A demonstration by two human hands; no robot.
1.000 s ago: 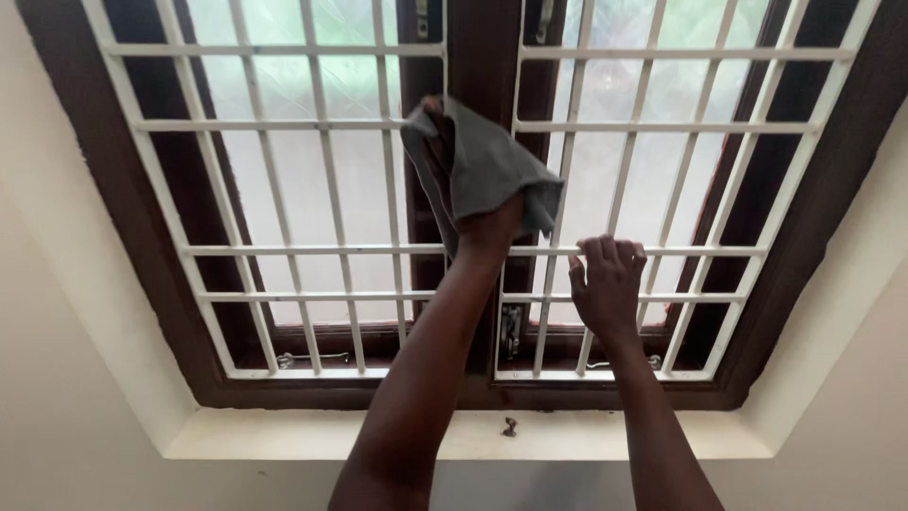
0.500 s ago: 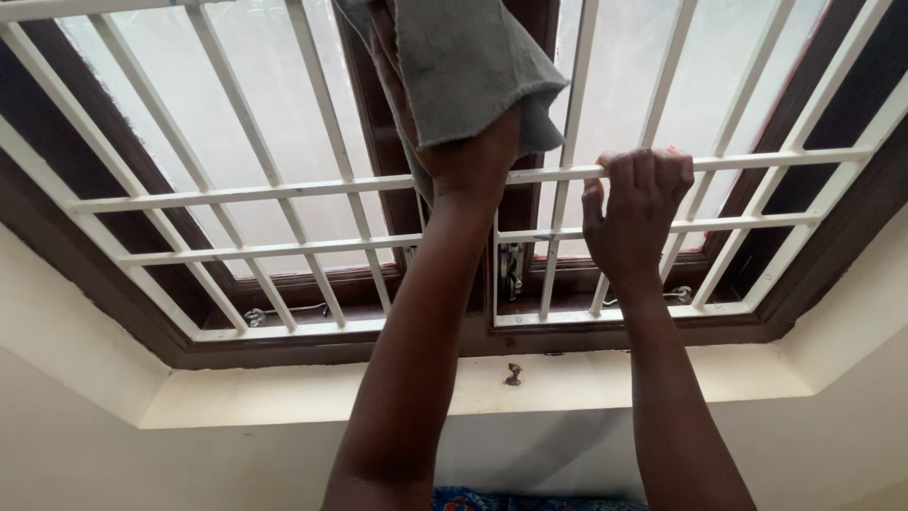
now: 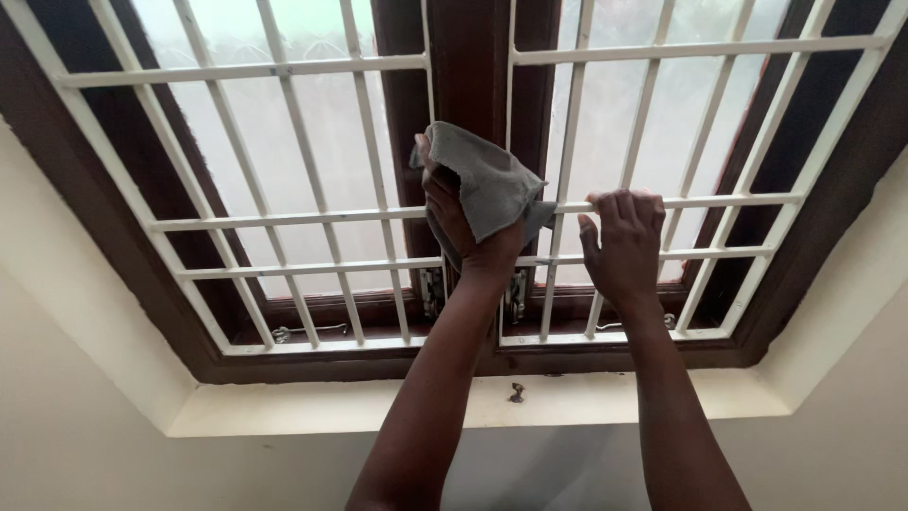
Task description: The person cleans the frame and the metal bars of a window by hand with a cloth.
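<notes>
I look up at a window set deep in a pale wall (image 3: 76, 378), with a dark brown wooden frame (image 3: 142, 237), frosted glass (image 3: 331, 151) and a grille of white bars (image 3: 284, 220) across both halves. A cream sill (image 3: 331, 412) runs along under the frame, and a small dark metal fitting (image 3: 515, 392) sits on it just below the centre post (image 3: 470, 66).

My left hand (image 3: 463, 222) is raised against the centre post and is closed around a grey cloth (image 3: 487, 185), bunched in the palm with a loose flap hanging toward the right. The cloth lies over the post, about level with the horizontal bar (image 3: 719, 201) that crosses the right half of the grille, and it touches that bar's inner end.

My right hand (image 3: 622, 246) is just right of the post. Its fingers (image 3: 629, 203) are curled over that horizontal bar and shut on it, with the thumb below. The two hands are near each other but apart.

Low on the frame, either side of the post, I see metal latches (image 3: 515, 293). A thin hook stay (image 3: 307, 331) lies along the bottom rail, well left of the post.
</notes>
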